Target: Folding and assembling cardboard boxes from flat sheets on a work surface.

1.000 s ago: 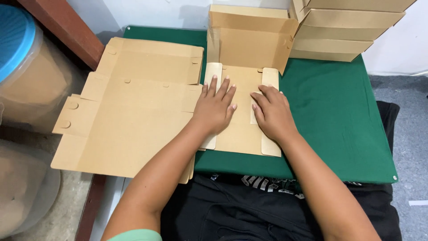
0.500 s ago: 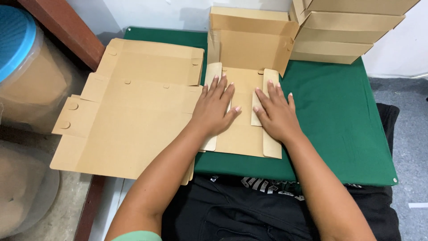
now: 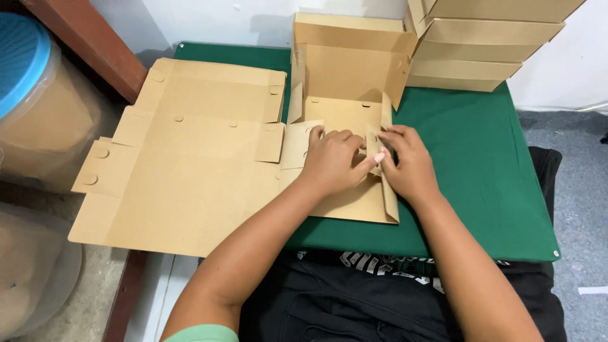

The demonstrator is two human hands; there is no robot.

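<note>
At far left, a clear tub with a blue lid (image 3: 25,69) stands on the floor beside the green table (image 3: 494,164). Next to it, a stack of flat cardboard blanks (image 3: 183,164) lies over the table's left edge, its outer part overhanging with no support; risk 1: a nudge from the left forearm could tip or slide the stack off. At centre, the half-folded box (image 3: 345,82) sits on the table with its back wall upright and its front panels lying flat. Left hand (image 3: 332,161) rests on the box floor, fingers curled, thumb and fingertips meeting the small right-side flap (image 3: 373,149). Right hand (image 3: 408,164) lies just beside it, fingers together, pinching the same flap from the outer side. Whether the flap's tab is seated in a slot cannot be told; the hands hide it. Risk 2: uneven pressure from the 2 hands could crease the flap off its score line or tear the tab. Risk 3: the upright back wall could spring forward if the flap slips. At far right, 3 finished boxes (image 3: 481,50) stand stacked, near the table's rear edge.
</note>
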